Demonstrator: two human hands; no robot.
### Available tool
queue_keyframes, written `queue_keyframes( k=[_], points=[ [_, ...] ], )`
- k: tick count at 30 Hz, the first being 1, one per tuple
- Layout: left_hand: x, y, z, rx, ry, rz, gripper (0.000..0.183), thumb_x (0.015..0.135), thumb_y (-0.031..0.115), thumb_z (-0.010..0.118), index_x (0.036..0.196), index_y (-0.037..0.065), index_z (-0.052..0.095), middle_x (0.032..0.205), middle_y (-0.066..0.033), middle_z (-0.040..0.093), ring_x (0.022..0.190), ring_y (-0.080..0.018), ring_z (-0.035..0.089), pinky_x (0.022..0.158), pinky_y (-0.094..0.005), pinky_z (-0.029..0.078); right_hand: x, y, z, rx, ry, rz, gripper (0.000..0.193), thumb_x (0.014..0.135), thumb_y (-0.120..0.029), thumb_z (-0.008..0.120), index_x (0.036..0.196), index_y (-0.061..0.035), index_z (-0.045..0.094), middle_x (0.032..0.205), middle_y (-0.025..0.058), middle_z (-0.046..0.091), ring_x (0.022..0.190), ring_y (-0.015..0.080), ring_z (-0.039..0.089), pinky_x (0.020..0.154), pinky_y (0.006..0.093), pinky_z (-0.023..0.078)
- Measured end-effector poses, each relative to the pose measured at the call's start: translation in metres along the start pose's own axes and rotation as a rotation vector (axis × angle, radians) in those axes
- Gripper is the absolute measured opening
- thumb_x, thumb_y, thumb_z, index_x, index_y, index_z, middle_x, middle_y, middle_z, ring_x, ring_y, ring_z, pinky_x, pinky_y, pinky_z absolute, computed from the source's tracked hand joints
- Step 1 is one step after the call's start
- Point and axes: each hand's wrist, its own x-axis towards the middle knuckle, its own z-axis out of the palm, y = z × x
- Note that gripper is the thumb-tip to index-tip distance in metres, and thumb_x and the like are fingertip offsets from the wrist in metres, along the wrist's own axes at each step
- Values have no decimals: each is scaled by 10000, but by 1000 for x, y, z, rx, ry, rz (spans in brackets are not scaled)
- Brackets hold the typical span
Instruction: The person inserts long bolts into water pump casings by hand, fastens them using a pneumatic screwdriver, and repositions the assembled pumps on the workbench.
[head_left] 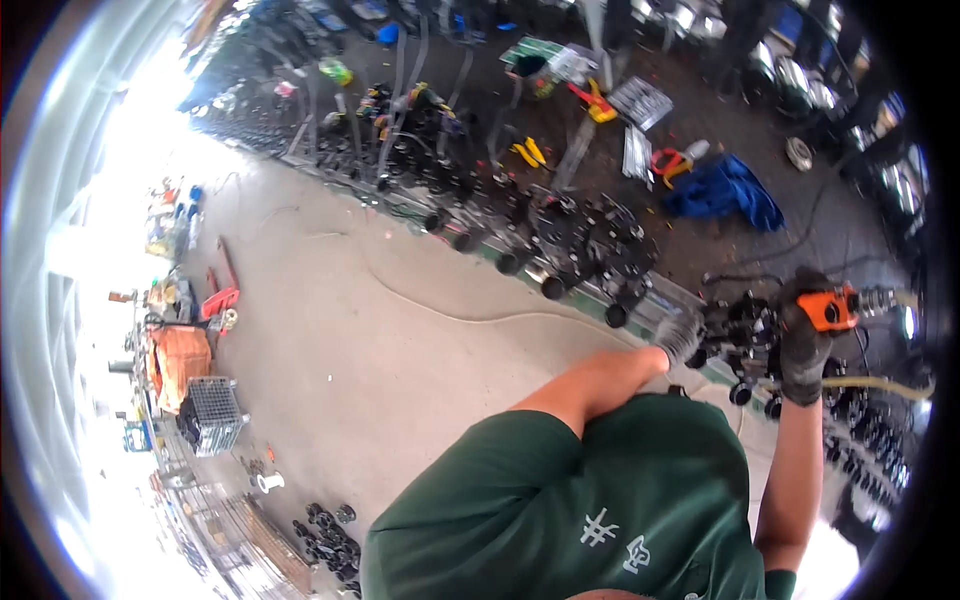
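My right hand (803, 350), in a dark glove, is wrapped round an orange-and-black power tool (828, 311) with a metal front end pointing right. Beside it, my left hand (681, 338), in a grey glove, is at the left side of a black mechanical assembly (745, 325) at the bench edge. The fingers of that hand are hidden, so whether it grips the assembly I cannot tell. More black assemblies with round ends (590, 245) stand in a row along the edge to the left.
On the dark bench lie a blue cloth (728, 195), yellow-handled pliers (529, 152), red-and-yellow cutters (594, 101) and red-handled tools (672, 165). A pale hose (875, 383) runs beside my right wrist. Across the floor stand a wire basket (214, 415) and a red jack-like tool (222, 285).
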Motion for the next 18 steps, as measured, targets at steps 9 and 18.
queue_keyframes(
  k=[9, 18],
  points=[
    [-1, -9, 6, -88, 24, 8, 195, 895, 232, 663, 1024, 85, 666, 968, -170, 710, 831, -376, 709, 701, -500, 544, 10, -19, 20, -111, -126, -104, 469, 837, -139, 752, 1264, -26, 596, 915, 42, 647, 820, 174, 633, 765, 316, 508],
    [-6, 2, -9, -90, 66, -21, 208, 883, 214, 658, 1029, 66, 679, 975, -190, 701, 854, -396, 697, 723, -520, 541, 21, -7, 4, -93, -214, -116, 505, 841, -144, 782, 1290, -31, 579, 961, 46, 655, 840, 162, 633, 772, 308, 520]
  ],
)
